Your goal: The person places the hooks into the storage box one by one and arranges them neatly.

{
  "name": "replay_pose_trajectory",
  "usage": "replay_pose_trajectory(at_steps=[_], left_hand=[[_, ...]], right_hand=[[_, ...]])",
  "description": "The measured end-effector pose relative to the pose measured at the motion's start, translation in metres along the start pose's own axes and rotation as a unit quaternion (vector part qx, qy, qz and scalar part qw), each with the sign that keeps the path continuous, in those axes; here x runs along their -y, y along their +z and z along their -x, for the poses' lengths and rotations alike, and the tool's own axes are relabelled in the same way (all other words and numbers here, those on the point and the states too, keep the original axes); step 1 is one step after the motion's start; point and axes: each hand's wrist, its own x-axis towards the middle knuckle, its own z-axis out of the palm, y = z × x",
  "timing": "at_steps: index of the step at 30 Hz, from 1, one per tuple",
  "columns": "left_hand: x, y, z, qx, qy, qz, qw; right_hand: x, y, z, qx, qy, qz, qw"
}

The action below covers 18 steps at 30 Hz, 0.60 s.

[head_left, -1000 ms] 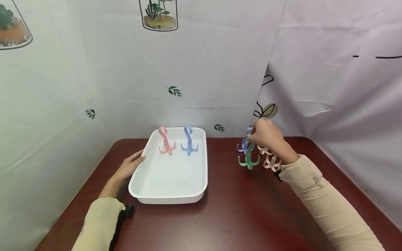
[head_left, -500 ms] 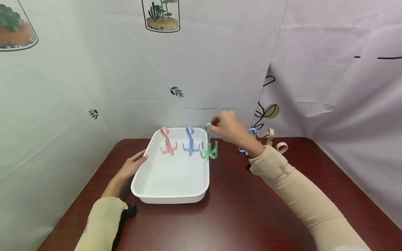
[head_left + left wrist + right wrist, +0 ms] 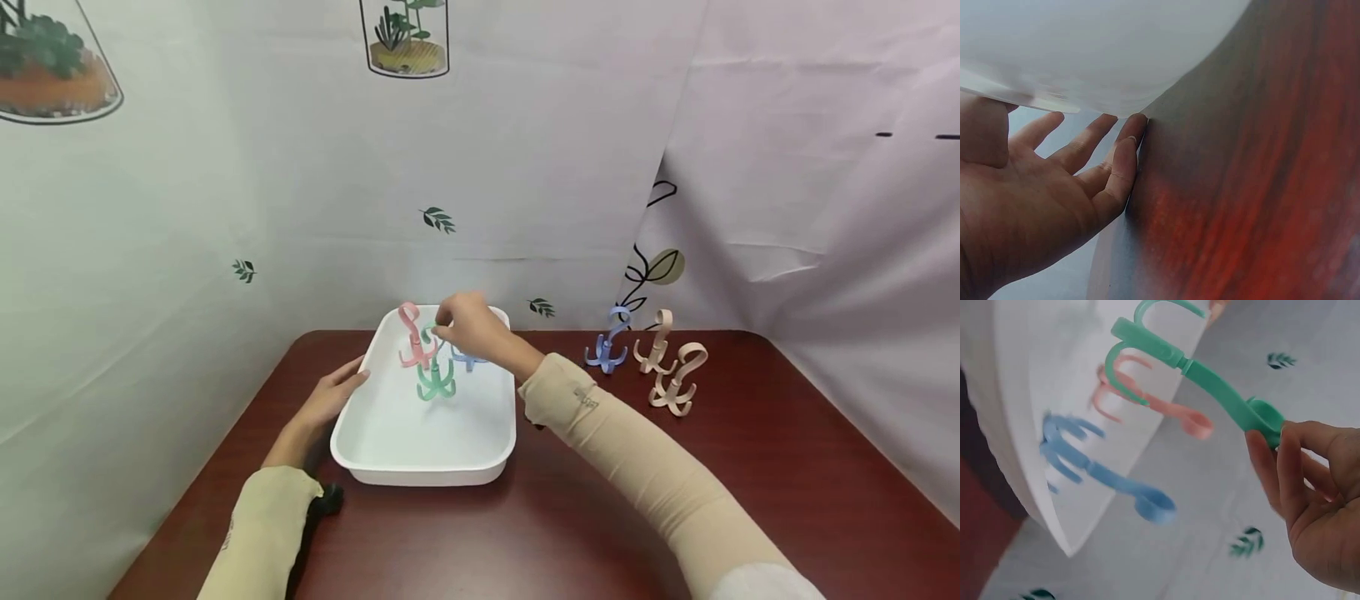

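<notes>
A green multi-prong hook (image 3: 436, 382) hangs prongs-down over the white tray (image 3: 420, 476); my right hand (image 3: 477, 327) pinches its curled top, seen closely in the right wrist view as the green hook (image 3: 1222, 394) between thumb and fingers (image 3: 1291, 465). Behind it in the tray stand a pink hook (image 3: 416, 350) and a blue hook (image 3: 468, 362), the blue one partly covered by the right hand. My left hand (image 3: 326, 400) rests against the tray's left side. In the left wrist view its fingers (image 3: 1085, 144) extend under the tray's rim (image 3: 1041, 100), fingertips at its wall.
Another blue hook (image 3: 606, 352) and two beige hooks, a rear one (image 3: 657, 346) and a nearer one (image 3: 677, 387), stand on the dark red table (image 3: 570, 517) at the right. A printed cloth (image 3: 540, 167) hangs behind the table's back edge.
My right hand has carried the green hook leftward from beside the hooks at the right to above the tray. The left hand stays at the tray's side. The head view has shifted slightly.
</notes>
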Motion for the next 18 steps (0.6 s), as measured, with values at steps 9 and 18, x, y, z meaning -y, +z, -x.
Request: replay_pose_trajectory(at_steps=[9, 18], left_hand=[[-0.001, 0.002, -0.001, 0.003, -0.001, 0.002, 1.0000], [-0.001, 0.001, 0.000, 0.001, -0.005, -0.007, 1.0000]], right_hand=[[-0.007, 0.027, -0.017, 0.002, 0.021, 0.010, 0.9997], [-0.004, 0.037, -0.024, -0.015, 0.014, -0.003, 0.9998]])
